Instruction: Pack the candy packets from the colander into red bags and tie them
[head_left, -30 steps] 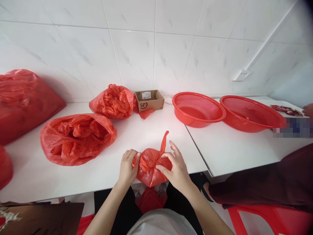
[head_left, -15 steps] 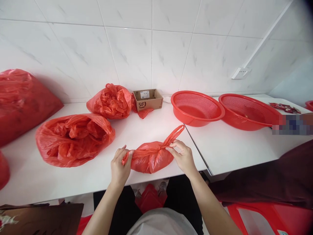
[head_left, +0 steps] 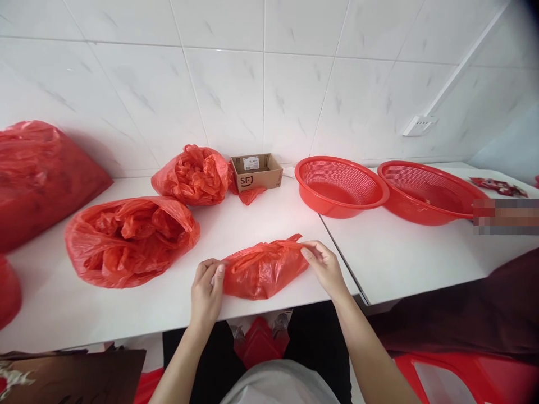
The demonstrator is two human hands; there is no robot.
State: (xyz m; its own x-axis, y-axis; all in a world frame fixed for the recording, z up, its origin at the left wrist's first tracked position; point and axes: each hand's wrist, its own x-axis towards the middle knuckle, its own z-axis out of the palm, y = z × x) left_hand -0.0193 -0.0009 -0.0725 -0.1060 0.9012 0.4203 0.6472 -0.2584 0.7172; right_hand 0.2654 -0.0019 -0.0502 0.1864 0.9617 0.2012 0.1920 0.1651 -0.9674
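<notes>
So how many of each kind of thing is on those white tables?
Red plastic bags: 5, namely the small bag between the hands, an open one, one by the wall, a big one, one at the edge
Red baskets: 2
Cardboard box: 1
Total: 8

Red plastic bags (head_left: 263, 270) and two red mesh baskets (head_left: 341, 185) sit on a white worktop (head_left: 261, 221) — a brown cardboard box (head_left: 256, 171), white marbled wall tiles (head_left: 227, 90) behind.

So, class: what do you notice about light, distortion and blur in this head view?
Head view: bright, even light with soft shadows under the open red bag; wide-lens bending curves the wall tiles and table edge; a pixelated patch masks part of the right side; corners darken slightly.
</notes>
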